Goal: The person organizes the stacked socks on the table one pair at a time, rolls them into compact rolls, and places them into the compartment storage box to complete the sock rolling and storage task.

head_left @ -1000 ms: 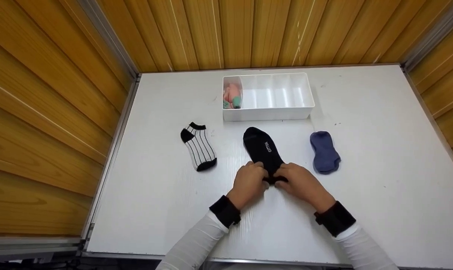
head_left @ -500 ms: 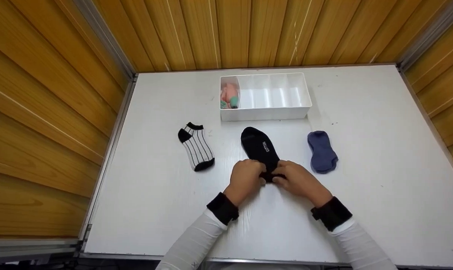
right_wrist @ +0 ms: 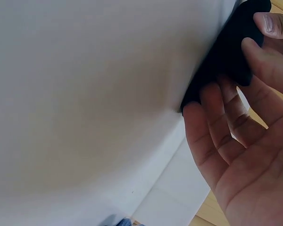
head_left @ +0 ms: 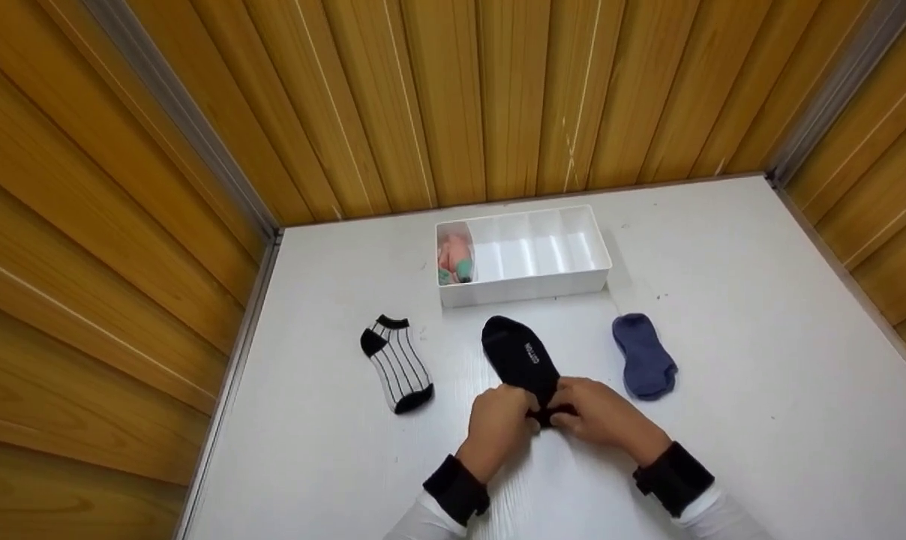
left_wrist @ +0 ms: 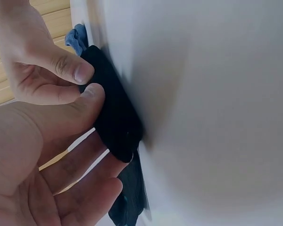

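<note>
A black sock with white "COTTON" lettering lies on the white table, its toe pointing away toward the box. My left hand pinches the near end of the sock between thumb and fingers, as the left wrist view shows on the black fabric. Close beside it, my right hand pinches the same end from the right, thumb on top in the right wrist view, where the dark cloth lies over the fingers. The two thumbs are almost touching.
Left of the hands lies a white sock with black stripes. To the right sits a blue sock. Behind stands a white divided box, a pink and green sock in its leftmost compartment. Wood-look panels enclose the table.
The head view has tilted up, so everything appears lower in it. Both hands keep their hold on the near end of the black sock, which has hardly moved on the table.
</note>
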Demonstrator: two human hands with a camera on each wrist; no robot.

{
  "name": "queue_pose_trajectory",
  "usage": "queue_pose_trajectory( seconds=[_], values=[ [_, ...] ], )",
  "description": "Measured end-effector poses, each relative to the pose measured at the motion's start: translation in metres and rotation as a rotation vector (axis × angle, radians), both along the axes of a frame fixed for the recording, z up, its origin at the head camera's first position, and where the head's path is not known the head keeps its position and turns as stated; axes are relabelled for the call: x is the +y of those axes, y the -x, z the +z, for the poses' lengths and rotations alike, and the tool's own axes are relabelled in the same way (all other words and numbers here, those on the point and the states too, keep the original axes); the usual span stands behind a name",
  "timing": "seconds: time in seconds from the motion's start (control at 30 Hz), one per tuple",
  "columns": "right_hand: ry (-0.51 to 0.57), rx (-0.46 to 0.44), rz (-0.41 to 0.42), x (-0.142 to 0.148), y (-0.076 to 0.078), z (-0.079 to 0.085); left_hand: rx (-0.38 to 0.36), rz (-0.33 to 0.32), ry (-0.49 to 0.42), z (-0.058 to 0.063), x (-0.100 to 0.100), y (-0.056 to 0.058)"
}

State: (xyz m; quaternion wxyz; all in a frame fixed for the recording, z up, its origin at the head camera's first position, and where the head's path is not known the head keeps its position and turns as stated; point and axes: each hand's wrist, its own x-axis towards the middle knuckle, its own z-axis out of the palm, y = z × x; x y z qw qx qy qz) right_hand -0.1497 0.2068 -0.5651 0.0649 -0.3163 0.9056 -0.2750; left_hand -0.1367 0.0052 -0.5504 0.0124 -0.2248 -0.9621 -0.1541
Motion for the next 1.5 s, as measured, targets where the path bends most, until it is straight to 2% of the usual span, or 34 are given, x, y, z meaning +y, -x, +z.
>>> queue_pose_trajectory(
  seconds=[0.07, 0.17, 0.27, 0.37, 0.43, 0.53, 0.63, 0.73, 0.83, 1.0, 1.07, 1.17, 1.33, 1.5],
  values=[
    [0.010, -0.018, 0.006, -0.004, -0.004, -0.005, 0.029, 0.020, 0.018, -0.004, -0.003, -0.008],
    [0.026, -0.030, -0.003, -0.009, -0.005, -0.008, 0.086, 0.036, 0.055, -0.004, -0.006, -0.012],
    [0.030, -0.033, -0.030, -0.009, -0.004, -0.005, 0.150, -0.006, 0.097, -0.002, -0.005, -0.012],
    [0.021, -0.022, -0.039, -0.006, 0.001, 0.002, 0.188, -0.024, 0.108, 0.003, -0.002, -0.007],
    [-0.001, 0.000, -0.036, -0.006, 0.003, 0.008, 0.169, -0.027, 0.090, 0.006, -0.002, -0.001],
    [-0.045, 0.091, -0.058, -0.013, 0.002, 0.014, 0.081, -0.022, 0.029, 0.009, -0.007, 0.008],
    [-0.074, 0.229, -0.083, -0.021, -0.005, 0.013, 0.011, -0.025, -0.028, 0.007, -0.013, 0.013],
    [-0.080, 0.329, -0.093, -0.026, -0.015, 0.008, -0.014, -0.034, -0.068, 0.002, -0.017, 0.013],
    [-0.093, 0.353, -0.099, -0.028, -0.024, 0.002, -0.019, -0.045, -0.085, -0.003, -0.017, 0.009],
    [-0.130, 0.331, -0.105, -0.027, -0.029, -0.002, -0.001, -0.028, -0.065, -0.007, -0.013, 0.000],
    [-0.149, 0.310, -0.091, -0.025, -0.030, -0.003, 0.023, -0.029, -0.022, -0.008, -0.010, -0.003],
    [-0.159, 0.292, -0.073, -0.021, -0.028, -0.003, 0.096, -0.043, 0.035, -0.007, -0.003, -0.007],
    [-0.148, 0.330, -0.057, -0.013, -0.021, -0.001, 0.233, -0.040, 0.015, -0.007, 0.008, -0.008],
    [-0.154, 0.331, -0.035, -0.007, -0.016, 0.002, 0.262, -0.009, 0.045, -0.011, 0.017, -0.007]
  ],
)
